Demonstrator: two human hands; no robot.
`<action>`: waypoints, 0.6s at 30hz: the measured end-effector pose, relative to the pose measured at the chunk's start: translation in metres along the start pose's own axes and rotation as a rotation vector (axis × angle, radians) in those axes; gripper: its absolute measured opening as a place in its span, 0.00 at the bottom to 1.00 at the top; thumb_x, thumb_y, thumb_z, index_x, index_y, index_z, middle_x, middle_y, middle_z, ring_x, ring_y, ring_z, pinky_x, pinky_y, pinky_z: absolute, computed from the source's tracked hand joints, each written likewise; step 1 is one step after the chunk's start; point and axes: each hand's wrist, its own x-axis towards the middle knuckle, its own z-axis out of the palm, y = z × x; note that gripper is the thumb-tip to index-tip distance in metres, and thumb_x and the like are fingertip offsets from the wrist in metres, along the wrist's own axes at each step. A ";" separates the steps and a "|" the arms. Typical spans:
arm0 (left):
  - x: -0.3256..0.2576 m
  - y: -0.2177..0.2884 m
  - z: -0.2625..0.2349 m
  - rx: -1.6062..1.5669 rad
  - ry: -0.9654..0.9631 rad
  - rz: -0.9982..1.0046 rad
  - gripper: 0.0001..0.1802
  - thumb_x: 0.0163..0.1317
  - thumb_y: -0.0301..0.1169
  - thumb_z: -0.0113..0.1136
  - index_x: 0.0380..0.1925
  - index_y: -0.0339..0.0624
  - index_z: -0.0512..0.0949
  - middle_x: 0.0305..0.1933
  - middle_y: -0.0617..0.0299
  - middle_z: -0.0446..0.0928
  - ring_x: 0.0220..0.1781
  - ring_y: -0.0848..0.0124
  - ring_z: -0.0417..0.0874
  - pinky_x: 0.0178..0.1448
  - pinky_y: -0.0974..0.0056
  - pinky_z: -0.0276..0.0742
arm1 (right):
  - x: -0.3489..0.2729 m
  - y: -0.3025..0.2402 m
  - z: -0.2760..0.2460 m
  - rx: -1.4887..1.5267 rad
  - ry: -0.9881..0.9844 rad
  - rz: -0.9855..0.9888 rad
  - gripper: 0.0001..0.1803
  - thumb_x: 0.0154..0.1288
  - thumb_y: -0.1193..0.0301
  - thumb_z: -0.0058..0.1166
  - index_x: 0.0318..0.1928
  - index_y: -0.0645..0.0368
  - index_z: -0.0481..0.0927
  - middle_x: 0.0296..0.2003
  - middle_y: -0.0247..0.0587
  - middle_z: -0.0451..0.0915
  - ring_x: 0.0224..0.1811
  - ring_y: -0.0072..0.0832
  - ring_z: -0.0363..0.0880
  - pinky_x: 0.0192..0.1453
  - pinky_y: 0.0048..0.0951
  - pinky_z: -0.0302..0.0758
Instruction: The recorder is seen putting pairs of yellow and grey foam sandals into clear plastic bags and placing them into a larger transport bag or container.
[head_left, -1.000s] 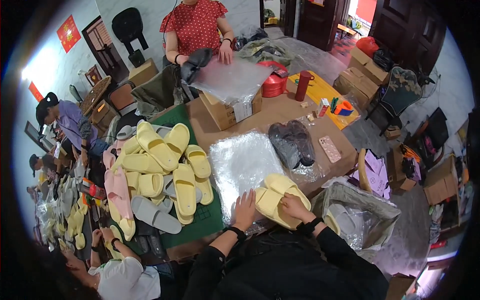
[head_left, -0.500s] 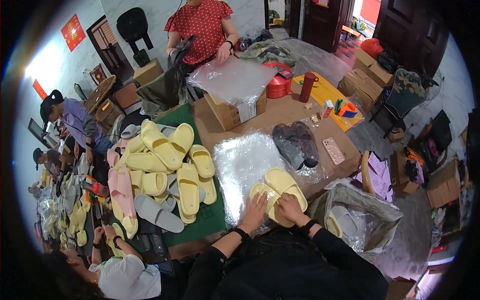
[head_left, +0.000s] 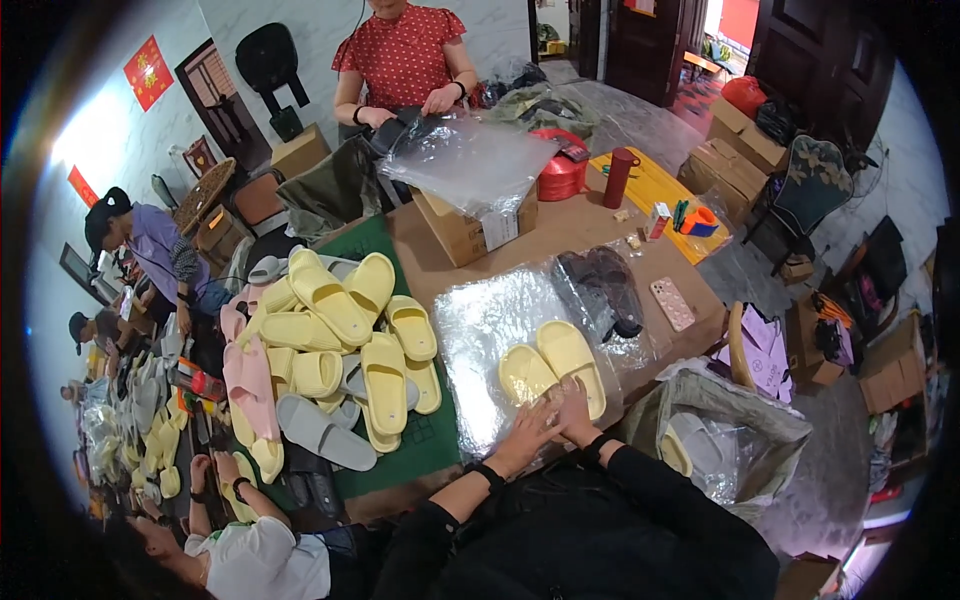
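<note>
The 2 yellow slippers (head_left: 567,356) lie side by side over the clear bags (head_left: 487,328), just beyond the left hand (head_left: 528,436) and the right hand (head_left: 575,413). These 2 hands are together (their fingers overlap) at the near end of the slippers. Contact is poorly seen, so I cannot tell if either is clamped on them.

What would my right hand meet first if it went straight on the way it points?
Probably the yellow slipper pair directly ahead of your right hand; depth is unclear, so the two may be touching.
</note>
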 end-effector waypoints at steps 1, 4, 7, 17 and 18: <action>-0.003 0.000 0.001 -0.041 0.042 -0.077 0.37 0.49 0.21 0.50 0.63 0.44 0.54 0.68 0.49 0.46 0.70 0.50 0.44 0.68 0.43 0.39 | 0.002 -0.003 -0.002 0.015 -0.018 0.048 0.21 0.45 0.68 0.54 0.42 0.61 0.72 0.43 0.56 0.69 0.53 0.50 0.62 0.61 0.51 0.53; -0.009 -0.002 0.011 0.008 0.211 -0.365 0.36 0.51 0.21 0.49 0.63 0.44 0.53 0.67 0.40 0.44 0.69 0.46 0.41 0.67 0.45 0.43 | 0.010 -0.015 -0.005 0.069 0.015 0.127 0.17 0.46 0.69 0.53 0.39 0.63 0.72 0.39 0.56 0.68 0.47 0.50 0.64 0.55 0.49 0.59; -0.009 -0.014 0.015 -0.155 0.446 -0.662 0.37 0.53 0.20 0.46 0.64 0.43 0.48 0.66 0.33 0.40 0.68 0.41 0.43 0.64 0.49 0.54 | 0.019 -0.024 -0.006 0.141 0.015 0.183 0.14 0.47 0.70 0.52 0.35 0.64 0.72 0.35 0.54 0.68 0.43 0.49 0.65 0.47 0.47 0.63; -0.032 -0.033 0.023 -0.531 0.287 -0.884 0.45 0.50 0.15 0.41 0.67 0.58 0.40 0.46 0.39 0.74 0.33 0.52 0.78 0.38 0.58 0.72 | 0.034 -0.048 0.008 -0.068 0.010 0.287 0.18 0.49 0.65 0.49 0.41 0.62 0.72 0.40 0.52 0.68 0.44 0.44 0.66 0.44 0.43 0.61; -0.033 -0.034 0.022 -0.570 0.294 -0.846 0.45 0.49 0.14 0.41 0.67 0.60 0.41 0.46 0.39 0.74 0.33 0.53 0.78 0.38 0.58 0.72 | 0.038 -0.048 0.010 -0.069 0.008 0.288 0.18 0.49 0.65 0.49 0.41 0.62 0.72 0.40 0.52 0.68 0.44 0.44 0.66 0.44 0.43 0.61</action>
